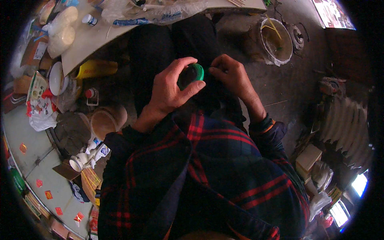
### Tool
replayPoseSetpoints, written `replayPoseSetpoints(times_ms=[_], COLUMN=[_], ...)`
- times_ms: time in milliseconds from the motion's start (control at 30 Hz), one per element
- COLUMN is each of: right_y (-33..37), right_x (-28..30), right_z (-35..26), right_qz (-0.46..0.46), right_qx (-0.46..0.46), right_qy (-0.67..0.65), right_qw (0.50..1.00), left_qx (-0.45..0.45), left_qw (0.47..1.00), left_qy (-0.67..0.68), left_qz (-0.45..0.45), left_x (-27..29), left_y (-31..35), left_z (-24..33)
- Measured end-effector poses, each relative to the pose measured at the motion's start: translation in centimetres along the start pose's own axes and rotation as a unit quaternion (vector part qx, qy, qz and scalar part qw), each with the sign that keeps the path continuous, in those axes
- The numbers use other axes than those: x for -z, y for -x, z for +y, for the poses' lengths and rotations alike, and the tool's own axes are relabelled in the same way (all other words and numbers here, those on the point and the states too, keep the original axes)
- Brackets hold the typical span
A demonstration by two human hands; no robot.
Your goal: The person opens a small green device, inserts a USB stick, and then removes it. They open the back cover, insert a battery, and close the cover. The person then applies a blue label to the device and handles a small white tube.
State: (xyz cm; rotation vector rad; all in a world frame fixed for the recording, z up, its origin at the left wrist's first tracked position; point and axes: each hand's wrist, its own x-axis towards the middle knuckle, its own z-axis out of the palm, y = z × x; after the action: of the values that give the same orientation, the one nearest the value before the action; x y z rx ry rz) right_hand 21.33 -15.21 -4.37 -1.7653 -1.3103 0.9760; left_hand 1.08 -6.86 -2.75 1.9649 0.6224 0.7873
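Gripping a green-rimmed disc (197,73), left hand (169,86) faces pinched right hand (232,73), contents unclear; blue-printed plastic (154,16) lies beyond.

A small round object with a bright green rim and a dark middle (198,73) was held, tilted, between thumb and fingers of the left hand (169,86), near the right hand (232,74).

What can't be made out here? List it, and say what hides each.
Head view: anything pinched in the right grip; its curled fingers hide it.
Head view: the inside of the round green-rimmed thing; too dark, and partly covered by the left grip.
Head view: the table's far side; cut off by the top edge.
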Motion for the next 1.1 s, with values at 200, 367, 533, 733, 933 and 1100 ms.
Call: replayPoseSetpoints(times_ms=[200, 367, 533, 733, 933, 1100], right_y=[-0.2, -0.3, -0.2, -0.2, 0.2, -0.2], right_x=[0.2, 0.2, 0.3, 1.0, -0.6, -1.5], right_z=[0.1, 0.0, 0.0, -1.6, -4.6, -5.6], right_qz=[-0.015, -0.017, -0.022, -0.049, -0.108, -0.107], right_qx=[-0.010, -0.004, -0.023, -0.028, 0.014, 0.037], right_qy=[-0.011, -0.007, -0.019, -0.168, -0.281, -0.204], right_qw=[1.000, 1.000, 0.999, 0.984, 0.954, 0.973], left_qx=[-0.045, -0.050, -0.045, 0.341, 0.415, 0.417], left_qw=[0.988, 0.986, 0.991, 0.868, 0.772, 0.765], left_qy=[-0.149, -0.160, -0.128, 0.356, 0.478, 0.486], left_qz=[0.003, -0.001, 0.007, -0.056, -0.055, -0.068], left_x=[0.3, 0.4, 0.2, 0.4, 0.0, 0.0], left_y=[0.0, -0.1, -0.2, 0.2, 0.4, 0.5], left_z=[0.9, 1.3, 1.2, 0.7, 0.1, -0.1])
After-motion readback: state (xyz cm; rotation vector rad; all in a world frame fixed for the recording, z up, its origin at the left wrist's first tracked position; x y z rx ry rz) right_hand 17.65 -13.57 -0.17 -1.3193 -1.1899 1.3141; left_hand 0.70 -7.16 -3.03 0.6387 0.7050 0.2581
